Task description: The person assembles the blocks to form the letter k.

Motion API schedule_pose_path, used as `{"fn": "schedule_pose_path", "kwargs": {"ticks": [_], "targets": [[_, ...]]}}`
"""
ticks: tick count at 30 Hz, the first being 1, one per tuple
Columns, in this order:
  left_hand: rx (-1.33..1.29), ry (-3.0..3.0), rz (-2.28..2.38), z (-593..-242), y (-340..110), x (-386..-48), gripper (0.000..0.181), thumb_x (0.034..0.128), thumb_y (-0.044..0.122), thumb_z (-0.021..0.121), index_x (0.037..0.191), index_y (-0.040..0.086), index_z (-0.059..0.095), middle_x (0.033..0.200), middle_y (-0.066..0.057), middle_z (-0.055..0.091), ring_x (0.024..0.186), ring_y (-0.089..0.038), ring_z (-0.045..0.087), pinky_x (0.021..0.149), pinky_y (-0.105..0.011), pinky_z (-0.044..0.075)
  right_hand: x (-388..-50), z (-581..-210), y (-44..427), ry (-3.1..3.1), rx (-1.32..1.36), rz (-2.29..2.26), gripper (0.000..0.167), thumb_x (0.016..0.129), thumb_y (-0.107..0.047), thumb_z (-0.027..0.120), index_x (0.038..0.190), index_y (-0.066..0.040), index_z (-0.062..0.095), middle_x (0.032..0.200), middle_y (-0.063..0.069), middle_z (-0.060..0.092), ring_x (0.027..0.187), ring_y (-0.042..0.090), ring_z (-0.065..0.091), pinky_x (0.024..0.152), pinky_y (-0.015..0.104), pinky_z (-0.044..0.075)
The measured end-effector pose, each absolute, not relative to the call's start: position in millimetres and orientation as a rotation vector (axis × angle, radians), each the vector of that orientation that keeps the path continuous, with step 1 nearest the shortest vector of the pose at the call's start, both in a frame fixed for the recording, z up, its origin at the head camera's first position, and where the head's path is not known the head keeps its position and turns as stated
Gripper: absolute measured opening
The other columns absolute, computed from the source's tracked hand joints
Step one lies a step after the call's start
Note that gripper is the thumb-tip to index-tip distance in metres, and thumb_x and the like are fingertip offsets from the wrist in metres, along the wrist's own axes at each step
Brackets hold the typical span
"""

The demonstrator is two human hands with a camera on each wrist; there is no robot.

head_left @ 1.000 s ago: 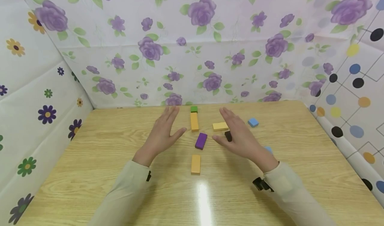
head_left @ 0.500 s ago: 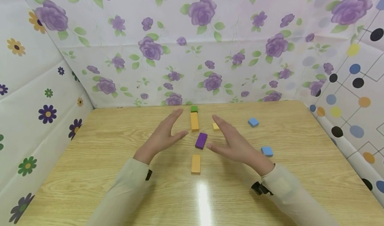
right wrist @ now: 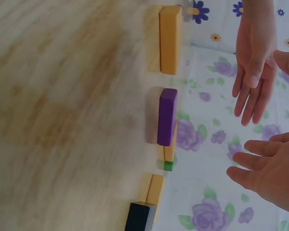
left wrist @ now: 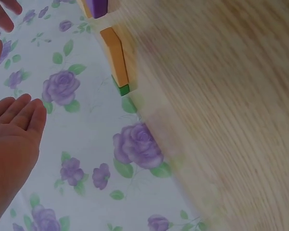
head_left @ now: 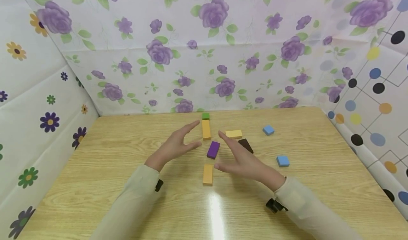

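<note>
- The left hand (head_left: pixel 175 144) is empty, fingers extended and thumb spread away from them, held to the left of the blocks
- The right hand (head_left: pixel 245 162) is empty too, its thumb and fingers parted, gripping nothing
- The purple block (head_left: pixel 213 150) lies flat on the table (head_left: pixel 95 162) between the two hands, turned slightly askew
- The near orange block (head_left: pixel 208 174) lies closer to the person; the far orange block (head_left: pixel 206 130) lies beyond the purple one, its far end next to the green block (head_left: pixel 205 116)
- Right of these lie the yellow block (head_left: pixel 233 134) and the black block (head_left: pixel 245 145), close together
- The blocks look stiff and light, probably wood or plastic, so a firm pinch should neither dent nor break them
- Their smooth faces may slide a little on the tabletop if nudged
- The purple block seems best taken by its two long sides, thumb against fingers, near the middle; the near orange block likewise
- The far orange block calls for more care, since a push could shift its green neighbour
</note>
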State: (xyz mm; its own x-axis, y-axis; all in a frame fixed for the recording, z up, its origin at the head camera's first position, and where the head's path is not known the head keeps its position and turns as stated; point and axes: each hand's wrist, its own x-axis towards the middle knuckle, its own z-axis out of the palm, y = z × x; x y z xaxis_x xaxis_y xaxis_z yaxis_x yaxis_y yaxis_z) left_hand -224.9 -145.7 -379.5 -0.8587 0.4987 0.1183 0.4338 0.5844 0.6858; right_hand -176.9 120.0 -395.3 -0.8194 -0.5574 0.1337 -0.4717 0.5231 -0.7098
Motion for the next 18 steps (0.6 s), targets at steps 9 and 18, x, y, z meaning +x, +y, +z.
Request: {"fn": "schedule_pose_path", "kwargs": {"ticks": [9, 18], "targets": [[0.904, 2.586, 1.156, -391.4, -144.4, -236.1, 0.072, 0.0909, 0.021, 0.068, 0.152, 0.017, 0.030, 0.155, -0.004, 0.030, 0.139, -0.033, 0.033, 0.111, -0.052, 0.032, -172.6, -402.9, 116.4, 2.578, -0.922, -1.187, 0.098, 0.085, -0.052, 0.068, 0.156, -0.020, 0.008, 0.159, -0.001, 0.016, 0.144, 0.025, 0.020, 0.112, 0.053, 0.027], [0.920, 2.501, 1.104, -399.9, -140.2, -244.0, 0.069, 0.0915, 0.019, 0.068, 0.151, 0.017, 0.032, 0.154, -0.006, 0.032, 0.137, -0.035, 0.036, 0.109, -0.053, 0.033, -167.6, -411.5, 112.4, 2.543, -0.922, -1.160, 0.099, 0.084, -0.050, 0.070, 0.156, -0.018, 0.010, 0.159, 0.005, 0.017, 0.143, 0.028, 0.022, 0.113, 0.052, 0.027]]}}
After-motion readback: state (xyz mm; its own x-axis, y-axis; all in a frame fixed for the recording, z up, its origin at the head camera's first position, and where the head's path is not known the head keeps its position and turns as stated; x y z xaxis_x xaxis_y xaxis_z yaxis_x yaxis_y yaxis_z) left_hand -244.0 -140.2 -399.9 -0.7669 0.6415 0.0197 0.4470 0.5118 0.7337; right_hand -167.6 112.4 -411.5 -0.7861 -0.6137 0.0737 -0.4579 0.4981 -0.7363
